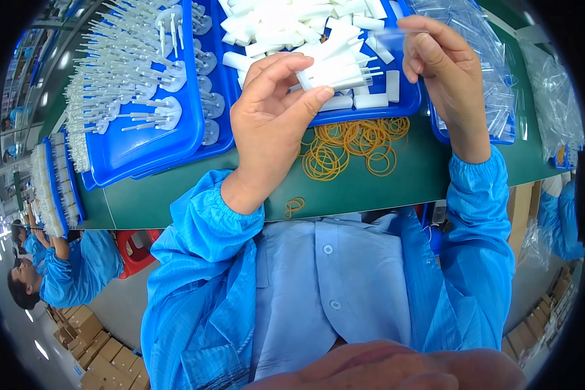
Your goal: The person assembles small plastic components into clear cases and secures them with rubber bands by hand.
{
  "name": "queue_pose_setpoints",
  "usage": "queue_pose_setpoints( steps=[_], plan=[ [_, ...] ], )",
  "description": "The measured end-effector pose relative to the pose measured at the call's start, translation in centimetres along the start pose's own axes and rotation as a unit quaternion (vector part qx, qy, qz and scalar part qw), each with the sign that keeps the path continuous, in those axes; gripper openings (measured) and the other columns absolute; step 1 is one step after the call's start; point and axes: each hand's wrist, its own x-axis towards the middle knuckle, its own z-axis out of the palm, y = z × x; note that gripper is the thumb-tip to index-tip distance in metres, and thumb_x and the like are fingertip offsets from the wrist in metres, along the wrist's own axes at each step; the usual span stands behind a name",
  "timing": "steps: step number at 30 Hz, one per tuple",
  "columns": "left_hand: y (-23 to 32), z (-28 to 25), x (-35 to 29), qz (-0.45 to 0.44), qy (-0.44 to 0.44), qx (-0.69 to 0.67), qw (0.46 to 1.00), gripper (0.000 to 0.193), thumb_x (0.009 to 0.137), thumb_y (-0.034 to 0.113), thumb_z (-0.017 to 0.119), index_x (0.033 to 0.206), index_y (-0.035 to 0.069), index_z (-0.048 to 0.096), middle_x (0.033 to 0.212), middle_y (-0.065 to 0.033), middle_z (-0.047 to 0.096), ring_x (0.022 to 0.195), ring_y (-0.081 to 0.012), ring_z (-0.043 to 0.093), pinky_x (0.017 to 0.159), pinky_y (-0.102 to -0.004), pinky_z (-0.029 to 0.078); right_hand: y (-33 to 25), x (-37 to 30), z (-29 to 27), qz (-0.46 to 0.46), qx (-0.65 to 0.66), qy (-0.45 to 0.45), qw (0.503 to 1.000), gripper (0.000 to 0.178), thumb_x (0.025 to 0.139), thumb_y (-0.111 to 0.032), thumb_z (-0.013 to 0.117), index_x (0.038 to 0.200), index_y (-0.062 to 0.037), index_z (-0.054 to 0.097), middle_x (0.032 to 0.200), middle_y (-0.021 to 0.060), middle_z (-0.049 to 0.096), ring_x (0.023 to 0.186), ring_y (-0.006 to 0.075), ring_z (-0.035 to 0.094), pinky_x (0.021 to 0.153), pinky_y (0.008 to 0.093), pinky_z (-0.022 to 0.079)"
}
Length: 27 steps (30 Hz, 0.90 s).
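My left hand (270,120) grips a white plastic part (348,77) between thumb and fingers, its thin rods pointing right. White blocks seem to cover part of the rods, though glare blurs this. My right hand (447,68) is raised to the right, pinching a small clear plastic tube (391,36) between thumb and forefinger. Behind the left hand, a blue tray (406,107) is heaped with white rectangular blocks (370,101). A second blue tray (510,133) of clear plastic tubes (481,71) sits beside the right hand.
Rubber bands (344,143) lie in a pile on the green table (370,198), with a few more (294,207) near its front edge. At left, a blue tray (143,153) carries many white rodded parts (156,114). A clear plastic bag (546,84) lies far right. A co-worker (78,266) sits at left.
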Motion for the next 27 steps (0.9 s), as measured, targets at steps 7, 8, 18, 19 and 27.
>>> queue_pose_setpoints(
  steps=[7,8,18,19,27],
  plan=[
    [0.0,0.1,0.2,0.001,0.01,0.006,1.0,0.037,0.075,-0.012,0.069,0.11,-0.001,0.061,0.118,-0.0064,0.047,0.099,-0.0138,0.051,0.085,-0.0249,0.051,-0.7,-0.2,0.4,-0.022,-0.043,-0.04,0.998,0.031,0.094,-0.017,0.056,0.117,0.0033,0.059,0.076,0.0008,0.051,0.064,0.0078,0.045,0.054,0.0212,0.041],
    [0.0,0.1,0.2,0.001,0.01,0.006,1.0,0.037,0.075,-0.012,0.069,0.11,-0.001,0.061,0.118,-0.0064,0.047,0.099,-0.0138,0.051,0.085,-0.0249,0.051,-0.8,-0.3,0.4,-0.021,-0.052,-0.043,0.997,0.031,0.094,-0.016,0.056,0.117,0.0036,0.06,0.075,0.0009,0.051,0.063,0.008,0.045,0.053,0.0212,0.04],
    [0.1,0.1,0.2,0.02,0.007,0.014,1.0,0.036,0.076,-0.012,0.068,0.11,-0.003,0.06,0.118,-0.0072,0.047,0.1,-0.0155,0.053,0.086,-0.0266,0.053,-0.9,-0.2,0.5,-0.001,-0.032,-0.013,0.999,0.026,0.092,-0.018,0.06,0.111,-0.0009,0.066,0.068,-0.0003,0.054,0.059,0.0073,0.05,0.054,0.0198,0.041],
    [0.1,0.1,0.1,0.023,0.007,0.016,1.0,0.036,0.076,-0.012,0.068,0.11,-0.003,0.06,0.118,-0.0072,0.046,0.101,-0.0158,0.054,0.086,-0.0267,0.053,-0.9,-0.3,0.6,0.002,-0.035,-0.019,0.999,0.026,0.092,-0.018,0.06,0.11,-0.0009,0.066,0.069,-0.0003,0.054,0.059,0.0074,0.051,0.054,0.0199,0.041],
    [0.1,0.2,0.2,0.041,0.002,0.015,0.999,0.036,0.076,-0.013,0.068,0.11,-0.004,0.059,0.118,-0.0082,0.046,0.103,-0.0179,0.055,0.087,-0.0284,0.054,-0.9,-0.5,1.3,0.02,-0.034,-0.031,0.999,0.026,0.091,-0.019,0.061,0.11,-0.0015,0.066,0.072,0.0005,0.055,0.059,0.0077,0.052,0.056,0.0199,0.043]
  ],
)
